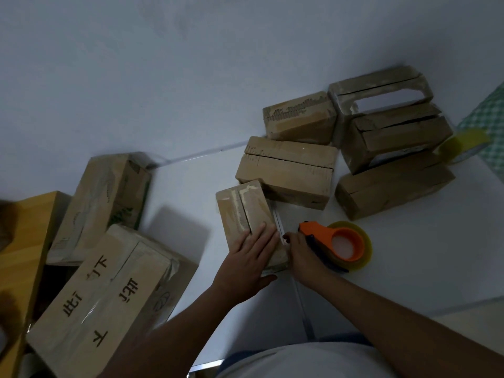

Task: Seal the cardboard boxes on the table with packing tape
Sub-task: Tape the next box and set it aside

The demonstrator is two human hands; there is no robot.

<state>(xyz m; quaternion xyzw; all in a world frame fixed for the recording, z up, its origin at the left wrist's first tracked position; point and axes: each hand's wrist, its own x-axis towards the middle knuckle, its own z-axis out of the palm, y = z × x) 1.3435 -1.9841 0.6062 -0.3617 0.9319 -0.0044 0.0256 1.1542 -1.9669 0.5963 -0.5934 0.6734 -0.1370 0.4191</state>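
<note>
five cardboard boxes [341,148] cluster at the white table's [409,268] far right, by its back edge. nearer, the left hand [249,257] presses flat, fingers straight, on a small box [245,214]; the right hand [300,255] grips an orange tape dispenser [338,242] just beside it.
</note>
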